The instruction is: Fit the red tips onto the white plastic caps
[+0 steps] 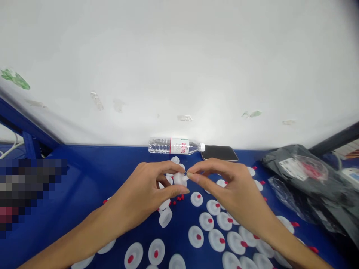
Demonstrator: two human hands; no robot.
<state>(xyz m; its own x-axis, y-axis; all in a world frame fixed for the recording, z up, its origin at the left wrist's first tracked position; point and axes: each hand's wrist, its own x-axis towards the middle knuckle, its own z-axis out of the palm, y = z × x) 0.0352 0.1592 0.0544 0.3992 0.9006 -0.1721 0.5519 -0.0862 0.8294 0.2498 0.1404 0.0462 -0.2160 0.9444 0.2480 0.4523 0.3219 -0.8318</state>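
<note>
Between thumb and fingers, my left hand (pixel 148 190) holds a white plastic nozzle cap (pixel 179 179) with its spout pointing right. My right hand (pixel 224 183) is closed in a pinch at the end of that spout. Whether a small piece sits between its fingertips is hidden. Just below lie several small loose red tips (pixel 179 198) on the blue table. Plain white caps (pixel 165 217) without red are partly covered by my left hand. Around and below my right hand spread many white caps with red tips (pixel 206 221).
At the back, a water bottle (pixel 179 146) lies on its side along the white wall, with a dark phone (pixel 219 153) beside it. A grey plastic bag (pixel 311 179) lies at the right. Blue frame bars (pixel 30 145) stand at the left, near a pixelated area.
</note>
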